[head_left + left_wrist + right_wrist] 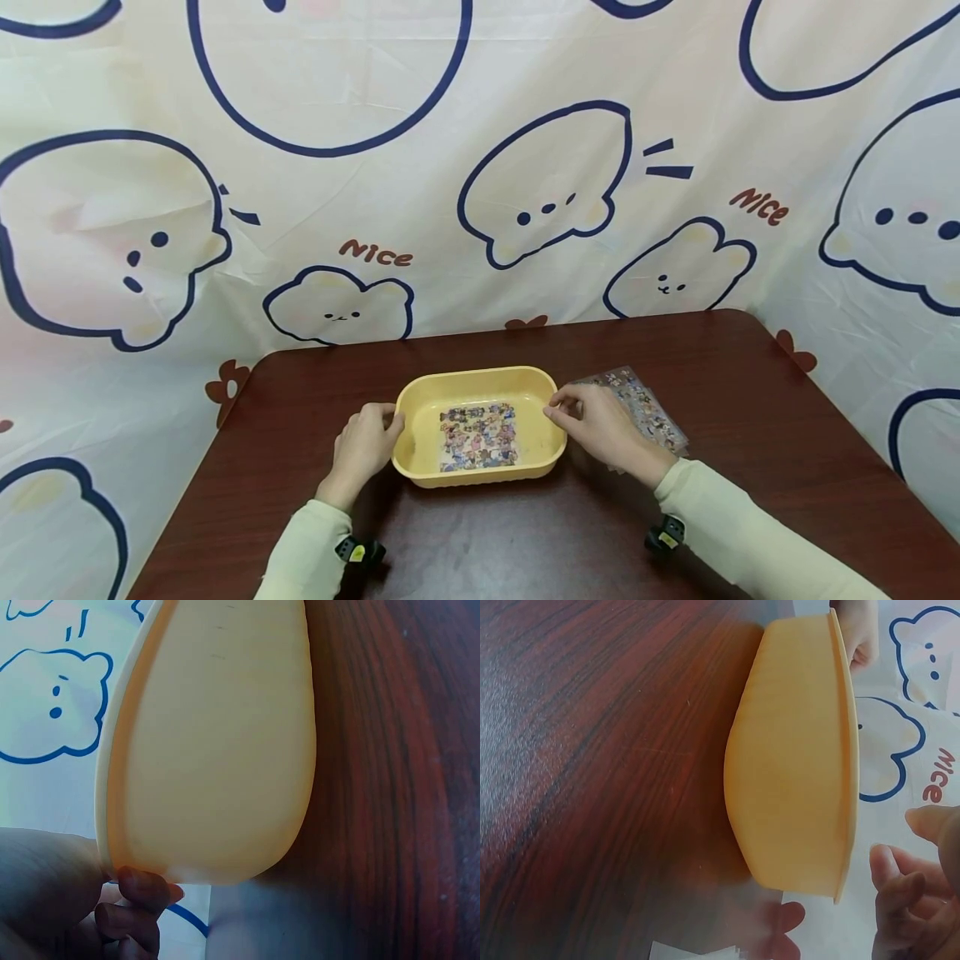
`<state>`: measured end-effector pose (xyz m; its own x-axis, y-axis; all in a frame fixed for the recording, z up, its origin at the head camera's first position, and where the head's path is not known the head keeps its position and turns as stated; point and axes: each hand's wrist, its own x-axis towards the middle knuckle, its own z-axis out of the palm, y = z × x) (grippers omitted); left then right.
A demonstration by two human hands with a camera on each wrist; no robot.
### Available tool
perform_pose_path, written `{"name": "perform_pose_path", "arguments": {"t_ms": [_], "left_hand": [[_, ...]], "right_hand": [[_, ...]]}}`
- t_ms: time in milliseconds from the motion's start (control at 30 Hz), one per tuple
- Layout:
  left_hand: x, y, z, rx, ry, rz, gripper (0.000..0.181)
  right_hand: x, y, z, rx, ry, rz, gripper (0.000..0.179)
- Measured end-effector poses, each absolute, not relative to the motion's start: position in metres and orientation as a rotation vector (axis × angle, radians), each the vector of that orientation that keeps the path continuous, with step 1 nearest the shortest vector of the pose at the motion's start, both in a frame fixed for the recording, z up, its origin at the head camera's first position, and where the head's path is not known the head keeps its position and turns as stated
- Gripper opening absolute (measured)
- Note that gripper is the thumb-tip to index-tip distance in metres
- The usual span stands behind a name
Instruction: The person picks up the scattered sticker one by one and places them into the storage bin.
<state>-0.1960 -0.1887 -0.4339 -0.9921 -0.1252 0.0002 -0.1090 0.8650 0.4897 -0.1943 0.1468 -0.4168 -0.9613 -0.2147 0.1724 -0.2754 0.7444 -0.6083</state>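
A yellow oval plastic basin [480, 481] is on the dark wooden table, with a sheet of small colourful cartoon figures [480, 435] lying flat inside it. My left hand [363, 446] grips the basin's left end; in the left wrist view the thumb lies at the rim and curled fingers [142, 889] sit under it. At the opposite end is my right hand [600, 421], loosely bent. The right wrist view shows its thumb and fingers [904, 892] apart from the basin wall [795, 765], with nothing between them.
Clear sheets with small printed figures [647, 408] lie right of the basin, partly behind the right hand and forearm. Beyond the table [510, 542] hangs a pale cloth [420, 200] with cartoon drawings, around the back and sides.
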Motion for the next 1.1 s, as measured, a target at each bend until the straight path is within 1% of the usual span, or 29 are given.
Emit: {"name": "perform_pose_path", "arguments": {"t_ms": [433,900,1100], "left_hand": [[-0.195,-0.189,-0.432,0.183,-3.011,-0.796,0.036],[-0.196,-0.189,-0.432,0.190,-3.018,-0.802,0.036],[-0.196,-0.189,-0.433,0.175,-3.016,-0.793,0.037]], "right_hand": [[-0.195,0.157,-0.414,0.405,-2.820,1.033,0.013],[-0.194,0.174,-0.411,0.360,-2.830,0.940,0.025],[-0.195,0.184,-0.413,0.305,-2.846,0.911,0.021]]}}
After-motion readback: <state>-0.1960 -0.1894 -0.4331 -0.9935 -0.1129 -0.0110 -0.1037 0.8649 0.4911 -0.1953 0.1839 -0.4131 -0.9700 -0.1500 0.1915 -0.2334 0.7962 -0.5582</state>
